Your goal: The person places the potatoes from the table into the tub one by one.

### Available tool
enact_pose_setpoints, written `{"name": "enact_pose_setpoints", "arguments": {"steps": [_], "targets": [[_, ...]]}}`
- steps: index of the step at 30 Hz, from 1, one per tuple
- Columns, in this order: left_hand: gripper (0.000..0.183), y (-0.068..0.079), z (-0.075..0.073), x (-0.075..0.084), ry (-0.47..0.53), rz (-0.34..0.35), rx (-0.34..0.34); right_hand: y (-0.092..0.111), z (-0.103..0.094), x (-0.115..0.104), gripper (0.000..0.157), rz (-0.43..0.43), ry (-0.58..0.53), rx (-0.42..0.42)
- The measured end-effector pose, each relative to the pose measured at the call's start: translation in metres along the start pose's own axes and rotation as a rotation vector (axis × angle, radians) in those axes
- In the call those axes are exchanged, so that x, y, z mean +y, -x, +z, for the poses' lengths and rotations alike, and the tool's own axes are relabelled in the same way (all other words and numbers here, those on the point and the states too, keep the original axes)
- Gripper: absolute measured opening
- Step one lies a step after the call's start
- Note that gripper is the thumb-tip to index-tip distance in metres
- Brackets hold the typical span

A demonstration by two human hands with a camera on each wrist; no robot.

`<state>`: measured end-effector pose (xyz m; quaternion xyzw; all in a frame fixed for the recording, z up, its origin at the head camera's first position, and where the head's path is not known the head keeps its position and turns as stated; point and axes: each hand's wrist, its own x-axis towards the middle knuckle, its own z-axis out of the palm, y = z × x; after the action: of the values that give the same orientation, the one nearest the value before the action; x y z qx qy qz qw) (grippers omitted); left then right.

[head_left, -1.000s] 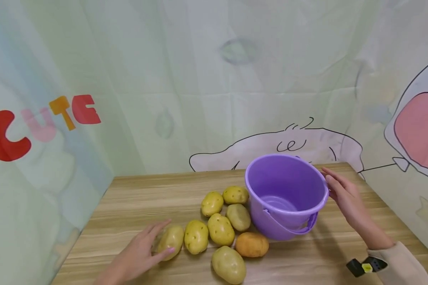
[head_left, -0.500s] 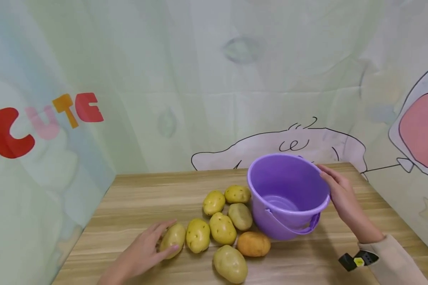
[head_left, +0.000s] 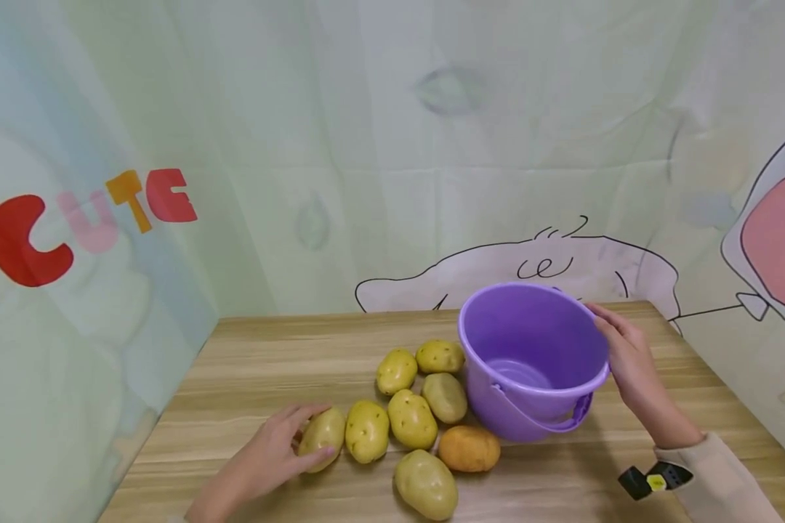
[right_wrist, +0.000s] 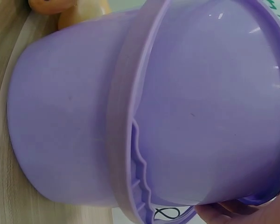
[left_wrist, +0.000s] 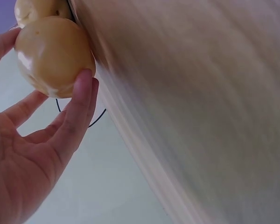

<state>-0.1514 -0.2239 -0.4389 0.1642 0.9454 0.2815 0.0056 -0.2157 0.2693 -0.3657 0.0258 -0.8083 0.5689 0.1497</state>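
My left hand [head_left: 268,454] holds the leftmost potato [head_left: 324,438], thumb on its near side and fingers around its far side. In the left wrist view that potato [left_wrist: 56,56] sits between the thumb and curled fingers, close against the table. A purple bucket [head_left: 536,414] stands on the table with its mouth facing up toward me. At its right rim my right hand [head_left: 628,359] grips the wall, the thumb near the edge; the other fingers are mostly hidden. The right wrist view has the bucket's side [right_wrist: 60,112] filling most of it, its handle hanging down.
Several more potatoes lie between the left hand and the bucket, among them a yellow potato [head_left: 367,432], a browner orange one [head_left: 469,449] and a pale one [head_left: 426,484] nearest me. A printed curtain [head_left: 288,145] hangs behind the wooden table [head_left: 288,345].
The left hand's fingers have drawn in closer around the leftmost potato. My right hand has come in tighter against the bucket's rim. The whole head view has shifted slightly.
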Motion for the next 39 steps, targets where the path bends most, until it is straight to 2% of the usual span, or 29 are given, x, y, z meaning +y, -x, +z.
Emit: {"name": "enact_pose_setpoints", "arguments": {"steps": [10,18,25,34,39], "targets": [[0.066,0.000,0.002,-0.002,0.048,-0.026,0.012,0.000,0.002,-0.002,0.047,-0.025,0.028,0.008],[0.067,-0.002,-0.002,0.002,0.035,-0.019,0.051,0.002,0.003,-0.002,0.046,-0.035,0.029,0.014],[0.063,-0.006,-0.010,0.011,0.043,0.017,0.076,0.002,0.003,-0.001,0.046,-0.035,0.016,0.017],[0.060,-0.017,-0.023,0.032,0.067,0.062,0.083,0.001,0.000,0.002,0.044,-0.033,-0.153,-0.015],[0.060,-0.025,-0.029,0.043,0.081,0.094,0.075,0.000,0.000,0.001,0.045,-0.020,-0.113,-0.017]]}}
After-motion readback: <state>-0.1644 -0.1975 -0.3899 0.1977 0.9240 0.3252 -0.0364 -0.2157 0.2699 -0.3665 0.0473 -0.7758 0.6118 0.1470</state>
